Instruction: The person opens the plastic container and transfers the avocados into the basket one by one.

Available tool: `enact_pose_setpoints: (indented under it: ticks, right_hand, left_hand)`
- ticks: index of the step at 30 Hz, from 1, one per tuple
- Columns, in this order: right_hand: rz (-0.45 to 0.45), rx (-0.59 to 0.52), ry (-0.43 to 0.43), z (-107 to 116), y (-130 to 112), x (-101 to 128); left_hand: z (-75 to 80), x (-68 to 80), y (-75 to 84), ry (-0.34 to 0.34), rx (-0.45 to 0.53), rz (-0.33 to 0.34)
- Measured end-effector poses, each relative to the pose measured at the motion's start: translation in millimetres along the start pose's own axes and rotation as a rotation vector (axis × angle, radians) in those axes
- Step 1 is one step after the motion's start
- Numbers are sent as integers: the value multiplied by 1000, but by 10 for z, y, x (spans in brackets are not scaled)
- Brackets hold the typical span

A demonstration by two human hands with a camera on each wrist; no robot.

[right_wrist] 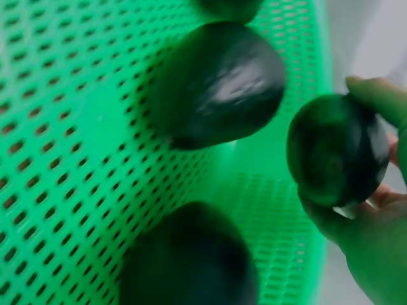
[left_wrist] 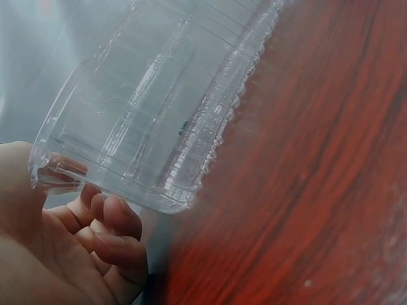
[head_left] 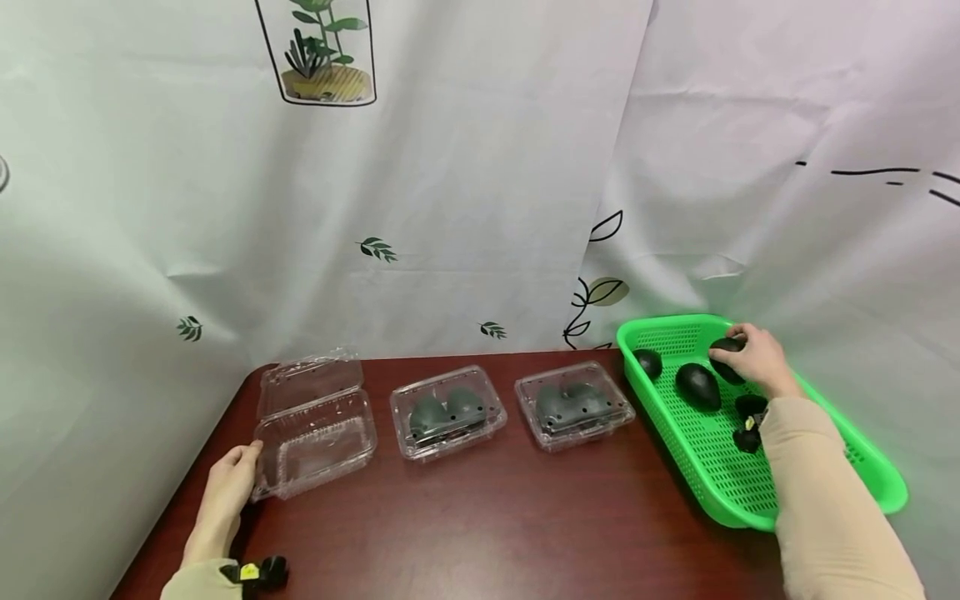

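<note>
My left hand (head_left: 228, 487) pinches the left edge of an open clear plastic clamshell box (head_left: 318, 446), whose lid is folded back. In the left wrist view the thumb lies by the rim and the fingers are curled below it. The box holds nothing. Over at the right, my right hand (head_left: 757, 362) grips a dark avocado (right_wrist: 337, 150) just above the green basket (head_left: 682, 442). Other avocados lie in the basket, such as one in the middle (head_left: 697, 387) and one by the left wall (head_left: 647, 364). Another is partly hidden near my right wrist.
Two closed clamshell boxes stand mid-table, the left box (head_left: 447, 412) and the right box (head_left: 573, 406), each with dark green avocados inside. The brown table (head_left: 480, 525) backs onto a white printed curtain (head_left: 465, 167), which also runs along both sides.
</note>
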State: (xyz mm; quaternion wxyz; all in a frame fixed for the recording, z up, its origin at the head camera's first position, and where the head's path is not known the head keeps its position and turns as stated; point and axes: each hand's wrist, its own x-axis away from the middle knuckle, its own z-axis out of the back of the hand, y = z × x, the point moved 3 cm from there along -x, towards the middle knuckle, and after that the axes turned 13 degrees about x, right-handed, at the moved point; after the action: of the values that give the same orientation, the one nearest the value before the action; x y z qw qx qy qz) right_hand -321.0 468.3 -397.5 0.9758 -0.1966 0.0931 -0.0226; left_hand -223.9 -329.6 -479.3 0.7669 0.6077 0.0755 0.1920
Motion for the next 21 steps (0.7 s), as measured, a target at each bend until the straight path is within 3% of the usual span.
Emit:
enact_pose_setpoints:
  ticks: [3,12,21]
  right_hand:
    - [7,80,6,-58,51,17]
    - [0,135,-28,-170,85,57]
    - [14,186,-120,-308,223,96]
  left_hand:
    - [5,0,4,-3,4,-4]
    - [5,11,-17,9,31,3]
    - [7,-7,-10,9,26,-1]
